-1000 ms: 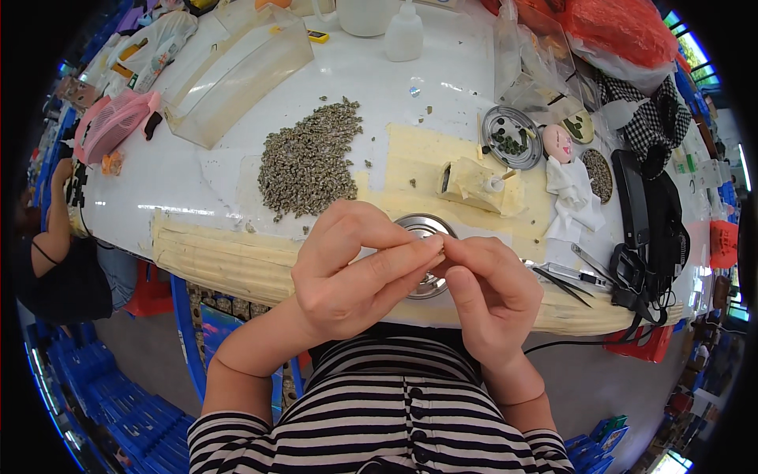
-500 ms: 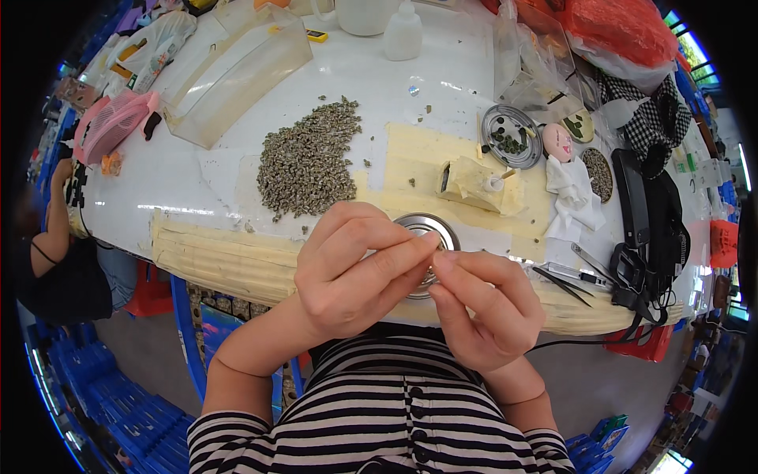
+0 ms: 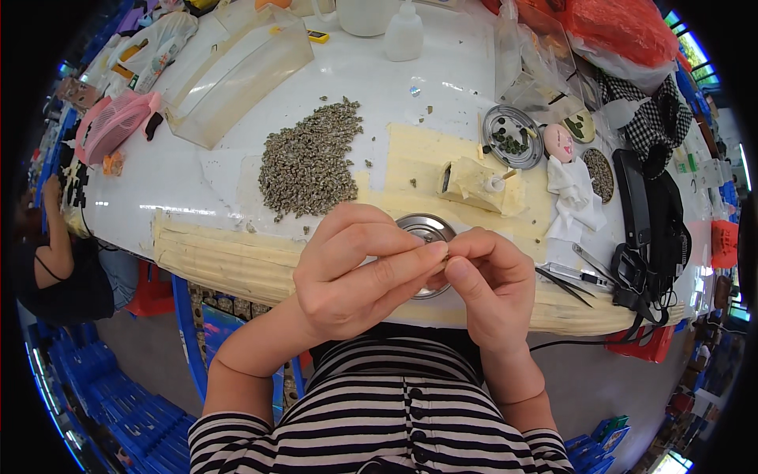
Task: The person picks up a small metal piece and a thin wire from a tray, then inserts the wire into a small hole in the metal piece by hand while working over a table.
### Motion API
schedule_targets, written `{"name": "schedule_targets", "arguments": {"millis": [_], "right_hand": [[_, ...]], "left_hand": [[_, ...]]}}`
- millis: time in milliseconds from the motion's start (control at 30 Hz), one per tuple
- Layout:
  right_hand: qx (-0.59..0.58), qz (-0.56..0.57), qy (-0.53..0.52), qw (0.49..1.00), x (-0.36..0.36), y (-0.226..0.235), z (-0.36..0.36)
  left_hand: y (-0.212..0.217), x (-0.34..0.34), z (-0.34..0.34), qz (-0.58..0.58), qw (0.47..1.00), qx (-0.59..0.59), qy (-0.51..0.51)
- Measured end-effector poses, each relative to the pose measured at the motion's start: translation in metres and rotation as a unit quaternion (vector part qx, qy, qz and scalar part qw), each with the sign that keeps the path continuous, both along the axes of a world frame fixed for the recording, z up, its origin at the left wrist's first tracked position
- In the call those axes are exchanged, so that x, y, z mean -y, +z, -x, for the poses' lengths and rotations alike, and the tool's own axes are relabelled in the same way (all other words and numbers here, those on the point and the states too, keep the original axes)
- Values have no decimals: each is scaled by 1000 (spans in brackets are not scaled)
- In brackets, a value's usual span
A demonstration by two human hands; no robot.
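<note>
From the head cam, the only view I've got, I see both bare hands meeting over the near edge of the table. L hand (image 3: 355, 272) has its fingertips pressed together around a tiny piece (image 3: 445, 258), brownish, too small for me to make out its shape. R hand (image 3: 496, 288) comes in from the other side, thumb & index curled in close at the same piece; can't tell if they actually grip it. So the piece sits btwn the fingertips, above a round, shiny metal dish (image 3: 412, 222) w/ a smooth rim, partly hidden by the hands.

Fwd-left of the hands I have a loose, gritty-looking pile of small grey-brown pieces (image 3: 308, 162) on a glossy white table (image 3: 387, 91). Near edge is wrapped in wrinkled, cream-coloured tape (image 3: 221, 253). Fwd-right: a boxy block (image 3: 474, 187) covered in similar tape, w/ a 2nd round metal dish (image 3: 505, 117) behind it, dark green bits inside. Next to that, a smooth pink egg-shaped thing (image 3: 557, 144) & a crumpled soft white cloth (image 3: 575, 201).

R of the R hand lie slim black tweezers (image 3: 565, 285), pointed. Far side: stiff clear plastic tray (image 3: 237, 101), curved by the lens, plus a matte white squeeze bottle (image 3: 404, 38).
</note>
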State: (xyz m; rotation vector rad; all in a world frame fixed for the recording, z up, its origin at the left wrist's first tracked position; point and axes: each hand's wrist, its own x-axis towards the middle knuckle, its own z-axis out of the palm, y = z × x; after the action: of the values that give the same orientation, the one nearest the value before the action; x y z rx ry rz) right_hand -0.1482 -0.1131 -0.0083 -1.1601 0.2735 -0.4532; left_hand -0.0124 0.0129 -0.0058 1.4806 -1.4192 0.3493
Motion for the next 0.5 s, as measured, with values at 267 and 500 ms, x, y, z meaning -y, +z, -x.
{"name": "schedule_targets", "arguments": {"millis": [267,500], "right_hand": [[55,527,-142,836,-4,9,-2],[4,278,-66,958,1,3,-1]], "left_hand": [[-4,1,2,-15,999,-19,29],[-3,-2,1,-15,999,-39,9]]}}
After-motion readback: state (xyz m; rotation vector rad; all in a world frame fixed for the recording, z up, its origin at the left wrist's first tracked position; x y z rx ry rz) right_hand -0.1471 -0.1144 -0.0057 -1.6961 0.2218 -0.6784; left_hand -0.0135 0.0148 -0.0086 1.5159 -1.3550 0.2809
